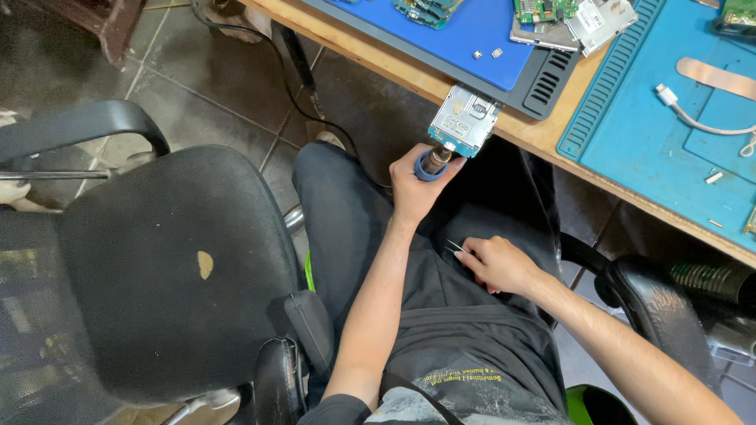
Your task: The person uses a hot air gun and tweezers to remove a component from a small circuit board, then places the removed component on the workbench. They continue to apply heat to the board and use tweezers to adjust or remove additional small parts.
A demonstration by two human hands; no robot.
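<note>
Now | L hand (416,185) fingers shut on blue-collared tool (434,160), tip at circuit board (465,120) on table (543,135) edge | R hand (498,264) pinching tweezers (454,247) over lap

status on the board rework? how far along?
Done: several bare circuit boards already lie on the blue mat, small loose parts beside them.

In hand: the left hand holds a blue-collared tool against a shielded board hanging over the desk edge. The right hand holds tweezers in the lap.

Left: that board's metal shield looks still in place.

Wooden bench (543,135): blue mat (472,31), teal mat (654,134).
</note>
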